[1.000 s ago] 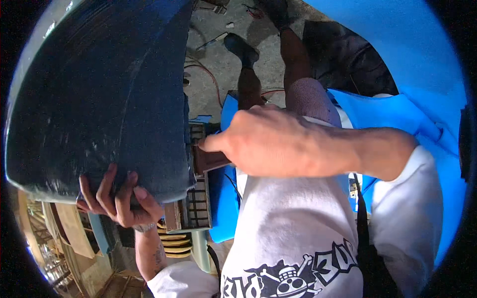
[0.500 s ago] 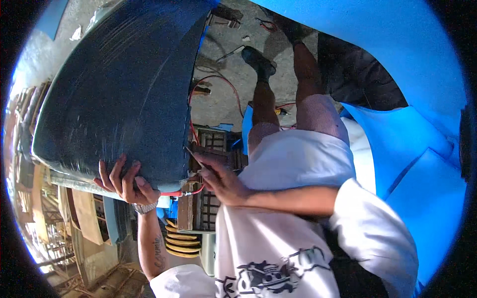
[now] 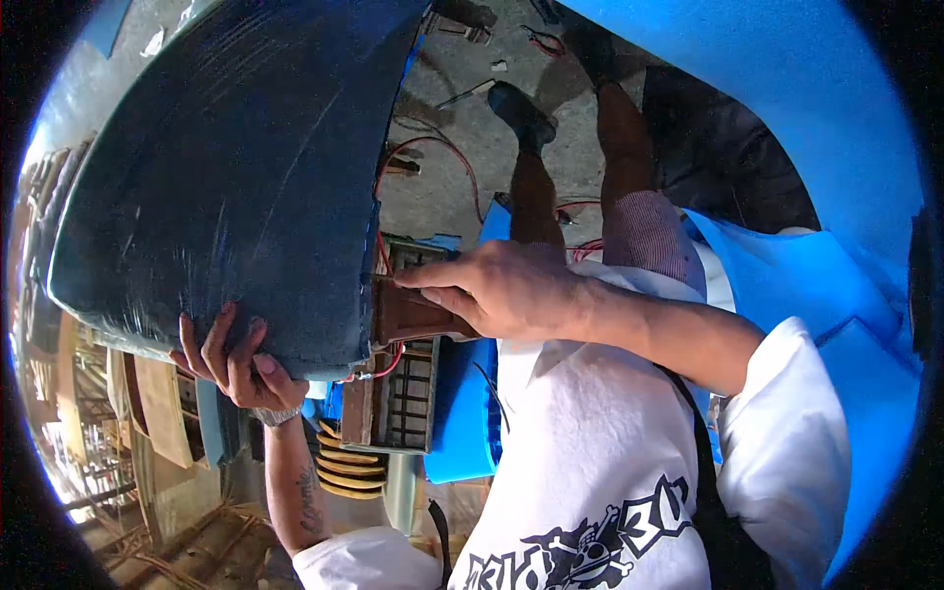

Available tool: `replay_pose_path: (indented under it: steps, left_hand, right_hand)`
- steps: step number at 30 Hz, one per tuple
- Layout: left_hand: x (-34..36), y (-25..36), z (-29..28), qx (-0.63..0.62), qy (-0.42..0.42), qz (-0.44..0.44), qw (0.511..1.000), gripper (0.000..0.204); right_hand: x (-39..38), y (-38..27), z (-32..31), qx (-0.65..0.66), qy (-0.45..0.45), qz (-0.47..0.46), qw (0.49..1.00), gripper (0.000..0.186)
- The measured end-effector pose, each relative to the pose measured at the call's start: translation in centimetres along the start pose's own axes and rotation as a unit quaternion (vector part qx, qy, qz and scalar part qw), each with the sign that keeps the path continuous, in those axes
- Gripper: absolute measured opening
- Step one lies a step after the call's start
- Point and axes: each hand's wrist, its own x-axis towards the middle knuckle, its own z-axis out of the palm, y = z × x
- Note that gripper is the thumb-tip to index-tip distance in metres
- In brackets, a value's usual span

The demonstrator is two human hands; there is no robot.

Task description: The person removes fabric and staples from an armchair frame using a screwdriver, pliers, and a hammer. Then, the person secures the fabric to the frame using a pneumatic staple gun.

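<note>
My left hand (image 3: 239, 364) grips the lower edge of a large dark grey upholstered piece (image 3: 221, 167) with curved sides, its fingers spread over the face. My right hand (image 3: 492, 290) is closed at that piece's right edge, index finger stretched toward the seam; what it holds is too hidden to name. Under these fingers is a brown wooden part (image 3: 413, 320), with a red hose (image 3: 393, 366) looping beside it. A metal-framed grid (image 3: 408, 403) lies below.
Blue foam sheets (image 3: 826, 108) surround my right side, with a black sheet (image 3: 728, 147) among them. Hoses and small tools (image 3: 462, 96) lie on the concrete floor (image 3: 452, 128). Several curved yellow strips (image 3: 349, 467) and wooden panels (image 3: 162, 413) stand at lower left. My legs are in view.
My right hand dipped down from the seam with a thin tool visible, then moved back up and rightward over the brown part. My left hand still grips the dark piece, which has shifted slightly.
</note>
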Motion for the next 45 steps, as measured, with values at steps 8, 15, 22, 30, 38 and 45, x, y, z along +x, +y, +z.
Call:
replay_pose_path:
  steps: [8,15,22,30,38,45]
  left_hand:
    - [0.3,-0.1,-0.4,0.005,-0.016,-0.005,1.000,0.030]
    - [-0.3,-0.9,0.1,-0.009,-0.006,0.002,1.000,0.030]
    - [0.2,-2.2,0.4,0.002,-0.006,-0.009,1.000,0.025]
    - [-11.9,6.1,-1.8,0.034,0.030,-0.009,0.999,0.020]
    - [-0.3,0.2,-0.3,0.004,0.034,0.012,0.999,0.024]
    - [-1.2,0.6,0.5,0.012,0.019,-0.005,1.000,0.029]
  right_hand:
    - [4.5,-4.3,-4.2,-0.138,-0.214,0.082,0.964,0.027]
    - [6.9,-6.1,-4.8,-0.213,-0.289,0.112,0.927,0.029]
    - [10.1,-9.5,-4.9,-0.285,-0.312,0.090,0.902,0.026]
    - [-9.4,-0.1,9.7,-0.054,-0.025,0.045,0.997,0.026]
    - [-2.3,-0.5,4.1,0.097,0.048,0.084,0.991,0.033]
    - [-0.4,0.1,0.3,-0.014,-0.091,0.051,0.994,0.038]
